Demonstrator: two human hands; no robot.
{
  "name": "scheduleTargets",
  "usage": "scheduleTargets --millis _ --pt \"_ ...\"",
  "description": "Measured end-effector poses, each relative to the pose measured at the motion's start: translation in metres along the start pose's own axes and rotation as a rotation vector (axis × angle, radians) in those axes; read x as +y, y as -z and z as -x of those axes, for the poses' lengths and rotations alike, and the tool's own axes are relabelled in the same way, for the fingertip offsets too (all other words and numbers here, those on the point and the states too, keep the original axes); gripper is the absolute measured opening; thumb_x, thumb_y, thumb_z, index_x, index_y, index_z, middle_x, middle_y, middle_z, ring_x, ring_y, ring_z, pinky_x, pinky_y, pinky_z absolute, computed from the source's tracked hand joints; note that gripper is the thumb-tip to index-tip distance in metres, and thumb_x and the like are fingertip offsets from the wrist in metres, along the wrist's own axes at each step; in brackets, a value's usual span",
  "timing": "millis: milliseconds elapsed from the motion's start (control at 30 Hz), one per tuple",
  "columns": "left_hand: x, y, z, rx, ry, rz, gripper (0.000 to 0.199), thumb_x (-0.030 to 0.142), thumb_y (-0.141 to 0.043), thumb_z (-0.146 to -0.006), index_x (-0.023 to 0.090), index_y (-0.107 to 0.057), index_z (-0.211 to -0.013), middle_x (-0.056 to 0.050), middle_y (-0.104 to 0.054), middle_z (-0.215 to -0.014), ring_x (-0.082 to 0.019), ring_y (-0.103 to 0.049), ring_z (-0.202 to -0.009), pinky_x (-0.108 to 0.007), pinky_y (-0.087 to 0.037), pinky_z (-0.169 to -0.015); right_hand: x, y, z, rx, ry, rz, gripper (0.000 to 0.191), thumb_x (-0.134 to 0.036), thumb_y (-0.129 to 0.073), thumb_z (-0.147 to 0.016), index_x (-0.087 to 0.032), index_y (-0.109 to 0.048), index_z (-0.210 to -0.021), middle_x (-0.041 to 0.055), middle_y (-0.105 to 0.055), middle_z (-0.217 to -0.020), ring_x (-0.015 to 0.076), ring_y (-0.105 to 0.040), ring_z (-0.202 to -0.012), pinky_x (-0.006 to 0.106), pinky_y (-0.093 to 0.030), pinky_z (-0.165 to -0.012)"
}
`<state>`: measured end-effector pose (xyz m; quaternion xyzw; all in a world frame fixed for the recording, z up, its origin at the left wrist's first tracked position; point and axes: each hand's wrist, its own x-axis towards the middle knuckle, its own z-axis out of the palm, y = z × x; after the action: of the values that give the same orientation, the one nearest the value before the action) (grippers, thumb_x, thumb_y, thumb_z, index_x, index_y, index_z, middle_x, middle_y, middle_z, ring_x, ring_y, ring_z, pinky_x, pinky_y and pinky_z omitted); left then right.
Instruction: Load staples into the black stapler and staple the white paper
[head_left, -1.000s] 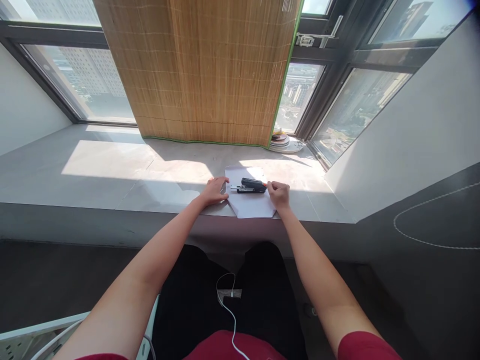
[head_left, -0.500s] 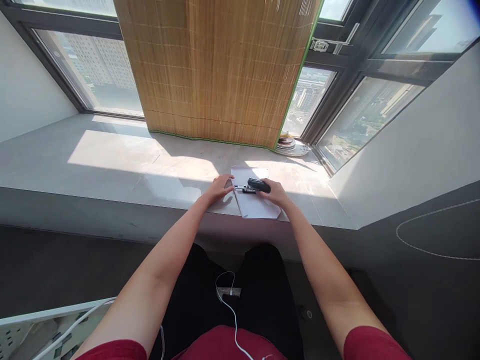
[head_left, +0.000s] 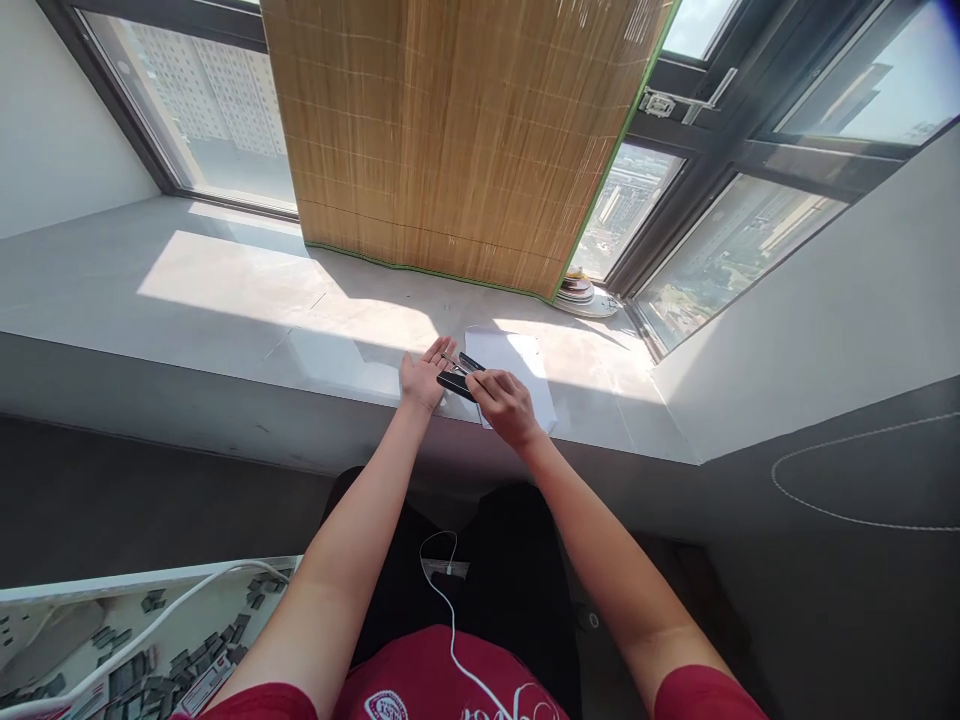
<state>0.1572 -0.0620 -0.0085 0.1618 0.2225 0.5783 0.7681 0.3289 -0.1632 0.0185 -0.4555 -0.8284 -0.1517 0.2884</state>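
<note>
A black stapler (head_left: 459, 384) is held in my right hand (head_left: 506, 405), its top arm swung up from the base and its metal part showing. Palm up and fingers stretched out, my left hand (head_left: 424, 375) lies just left of the stapler's front end. Whether the left hand touches the stapler or has anything small on its palm, I cannot make out. White sheets of paper (head_left: 517, 350) lie on the window sill (head_left: 360, 360), partly beneath my right hand and the stapler.
A bamboo blind (head_left: 465, 150) hangs in front of the window down to the sill. Stacked plates (head_left: 589, 298) stand at the right window corner. At lower left is a white tray (head_left: 217, 573) with many small grey pieces and a white cable (head_left: 165, 635).
My right hand has lifted the stapler off the paper and moved it left, tilted. My left hand has left the paper's edge and turned palm up. The view has shifted slightly.
</note>
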Motion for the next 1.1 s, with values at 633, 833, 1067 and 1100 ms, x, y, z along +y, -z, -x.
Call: scheduleTargets --millis 633,833,1067,1100 --pt "0.0 0.005 0.003 -0.006 -0.01 0.046 0.075 0.054 -0.013 -0.117 0.015 -0.067 -0.152 -0.016 -0.062 -0.164 -0.027 -0.062 -0.151 -0.044 -0.055 -0.123 0.069 -0.008 0.028 0.244 -1.081 -0.236 0.038 -0.054 -0.087 -0.076 -0.023 -0.084 -0.097 0.0063 -0.077 -0.077 0.0268 -0.066 -0.074 0.034 -0.045 -0.068" --pt "-0.001 0.004 0.003 -0.01 -0.005 0.036 0.073 0.055 -0.016 -0.116 0.017 -0.067 -0.153 -0.017 -0.066 -0.159 -0.029 -0.063 -0.149 -0.047 -0.056 -0.122 0.055 -0.007 0.02 0.28 -0.909 -0.101 0.052 -0.059 -0.085 -0.082 -0.019 -0.08 -0.115 0.0168 -0.077 -0.113 0.0347 -0.066 -0.107 0.045 -0.056 -0.084" --pt "-0.004 0.004 -0.003 0.008 0.004 -0.055 0.066 0.046 -0.023 -0.114 0.014 -0.07 -0.146 -0.018 -0.065 -0.16 -0.029 -0.062 -0.151 -0.049 -0.053 -0.124 -0.036 -0.055 -0.047 0.009 -0.655 -0.561 0.012 -0.029 -0.073 -0.098 -0.024 -0.083 -0.099 0.0072 -0.081 -0.098 0.0223 -0.071 -0.079 0.04 -0.06 -0.084" --pt "-0.004 0.005 -0.003 0.012 -0.001 -0.072 0.066 0.046 -0.023 -0.114 0.014 -0.071 -0.145 -0.018 -0.065 -0.159 -0.029 -0.062 -0.151 -0.05 -0.053 -0.124 -0.043 -0.063 -0.055 -0.007 -0.692 -0.596 0.009 -0.027 -0.075 -0.095 -0.024 -0.084 -0.097 0.0075 -0.082 -0.098 0.0232 -0.072 -0.08 0.041 -0.061 -0.085"
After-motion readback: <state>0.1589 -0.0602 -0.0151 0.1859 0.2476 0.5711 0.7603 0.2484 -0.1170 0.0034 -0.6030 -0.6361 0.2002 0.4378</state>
